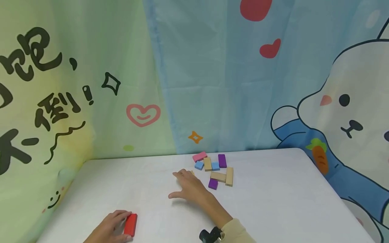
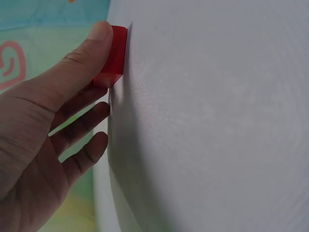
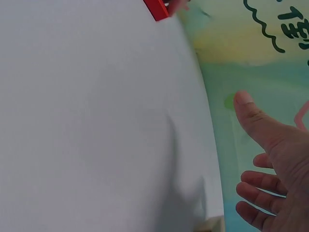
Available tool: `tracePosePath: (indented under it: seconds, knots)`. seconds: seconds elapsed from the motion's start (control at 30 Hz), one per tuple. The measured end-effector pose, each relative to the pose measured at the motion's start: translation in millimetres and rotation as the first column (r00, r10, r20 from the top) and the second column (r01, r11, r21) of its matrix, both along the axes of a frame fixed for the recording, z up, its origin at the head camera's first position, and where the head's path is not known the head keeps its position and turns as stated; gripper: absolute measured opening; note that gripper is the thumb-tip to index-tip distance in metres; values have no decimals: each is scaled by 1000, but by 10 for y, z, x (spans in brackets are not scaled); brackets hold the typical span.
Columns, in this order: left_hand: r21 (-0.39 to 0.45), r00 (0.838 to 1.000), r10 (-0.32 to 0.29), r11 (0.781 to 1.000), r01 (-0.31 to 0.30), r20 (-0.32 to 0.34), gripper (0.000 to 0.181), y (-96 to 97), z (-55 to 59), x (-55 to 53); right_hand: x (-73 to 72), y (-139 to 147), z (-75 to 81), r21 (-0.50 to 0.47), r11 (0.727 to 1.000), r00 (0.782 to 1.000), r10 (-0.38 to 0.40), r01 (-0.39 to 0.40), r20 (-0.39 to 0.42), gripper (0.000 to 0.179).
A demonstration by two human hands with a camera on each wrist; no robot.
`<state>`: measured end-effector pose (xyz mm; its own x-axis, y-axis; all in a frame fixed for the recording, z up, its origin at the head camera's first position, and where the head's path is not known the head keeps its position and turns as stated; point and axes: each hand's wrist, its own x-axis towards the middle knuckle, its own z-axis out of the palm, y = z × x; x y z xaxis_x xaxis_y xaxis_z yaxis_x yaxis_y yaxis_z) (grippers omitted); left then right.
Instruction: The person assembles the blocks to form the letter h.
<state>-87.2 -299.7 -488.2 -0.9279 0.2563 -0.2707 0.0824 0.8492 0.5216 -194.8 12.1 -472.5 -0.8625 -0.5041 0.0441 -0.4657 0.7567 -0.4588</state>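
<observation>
On the table's near left, my left hand (image 1: 108,228) pinches a red block (image 1: 130,224) between its thumb and fingers. Seen from the left wrist, the thumb (image 2: 79,65) lies along one side of the red block (image 2: 115,58), and the block touches the white surface. My right hand (image 1: 191,188) hovers over the middle of the table, fingers spread and holding nothing. Just beyond it lies a loose group of blocks, among them a purple block (image 1: 213,184) and a tan block (image 1: 218,177). Another tan block is mostly hidden behind the right hand.
Toward the back edge of the white table (image 1: 273,202) lie a pink block (image 1: 199,156), a blue block (image 1: 199,165) and a second purple block (image 1: 222,161). An upright tan block (image 1: 229,176) marks the group's right side. A printed curtain (image 1: 197,74) hangs behind the table.
</observation>
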Motion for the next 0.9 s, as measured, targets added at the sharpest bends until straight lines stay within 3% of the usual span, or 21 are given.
tracePosePath:
  seconds: [0.23, 0.5, 0.7, 0.9]
  knots:
    - [-19, 998, -12, 1000, 14, 57, 69, -56, -48, -6, -190, 351, 80, -55, 994, 994, -90, 93, 59, 79]
    - [-31, 997, -71, 997, 72, 33, 71, -167, -115, 21, -381, 772, 145, -94, 976, 979, -190, 196, 73, 70]
    - [-13, 997, -69, 997, 70, 38, 75, -196, -123, 33, -445, 918, 54, -96, 959, 960, -254, 266, 118, 66]
    - [-6, 997, -65, 998, 65, 44, 75, -194, -127, 44, -532, 1072, -16, -60, 954, 954, -287, 293, 82, 69]
